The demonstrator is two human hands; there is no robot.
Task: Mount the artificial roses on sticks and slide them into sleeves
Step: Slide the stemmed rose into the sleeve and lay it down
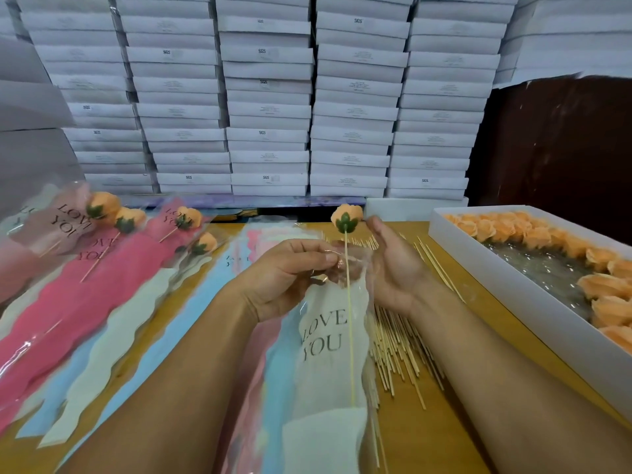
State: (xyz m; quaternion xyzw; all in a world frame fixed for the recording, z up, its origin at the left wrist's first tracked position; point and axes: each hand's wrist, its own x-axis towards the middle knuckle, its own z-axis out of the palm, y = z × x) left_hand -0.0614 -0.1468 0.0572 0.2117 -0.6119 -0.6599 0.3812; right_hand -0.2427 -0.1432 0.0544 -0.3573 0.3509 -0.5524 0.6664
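A: Orange rose (pixel 346 213) is mounted on a stick (pixel 349 319); the stick's lower part sits inside the clear "LOVE YOU" sleeve (pixel 325 357), bloom above the sleeve mouth.

B: Hand status?

A: Left hand (pixel 287 275) pinches the sleeve's top edge between thumb and curled fingers. Right hand (pixel 393 265) lies against the sleeve's far side, fingers straight and together.

B: Surroundings?

A: Loose sticks (pixel 400 350) lie on the table; white tray (pixel 513 285) of roses at right; finished sleeved roses (pixel 102 230) at left
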